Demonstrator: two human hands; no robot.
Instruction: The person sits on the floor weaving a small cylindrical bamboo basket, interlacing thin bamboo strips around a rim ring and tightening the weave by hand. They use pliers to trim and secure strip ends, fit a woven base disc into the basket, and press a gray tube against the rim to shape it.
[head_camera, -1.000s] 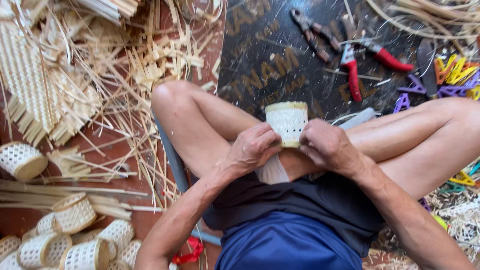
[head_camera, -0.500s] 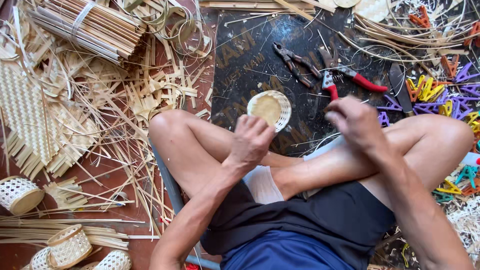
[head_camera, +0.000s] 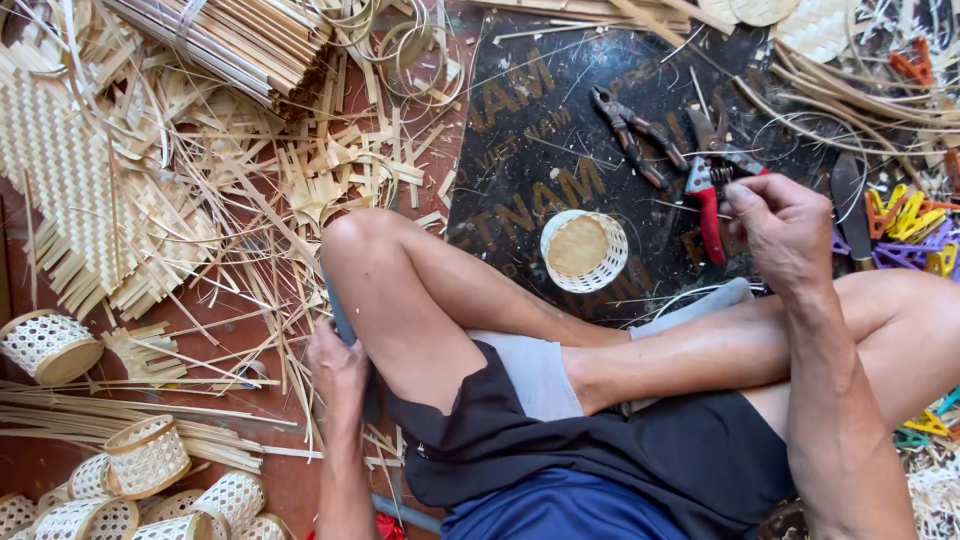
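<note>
The small woven basket (head_camera: 583, 250) now lies alone on the dark mat (head_camera: 520, 150), released by both hands. The right hand (head_camera: 780, 225) hovers loosely curled, empty, beside the red-handled pruners (head_camera: 708, 195); the left hand (head_camera: 338, 360) has dropped to the floor, resting against a grey-blue edge.

Blue shirt, black shorts w/ grey lining; arms, legs bare.

Weaving clutter spread across the floor.
Bundled bamboo strips (head_camera: 225, 40) lie top left, a woven mat (head_camera: 70, 190) beside them, finished baskets (head_camera: 150, 455) bottom left, coloured clips (head_camera: 905, 215) far right.
</note>
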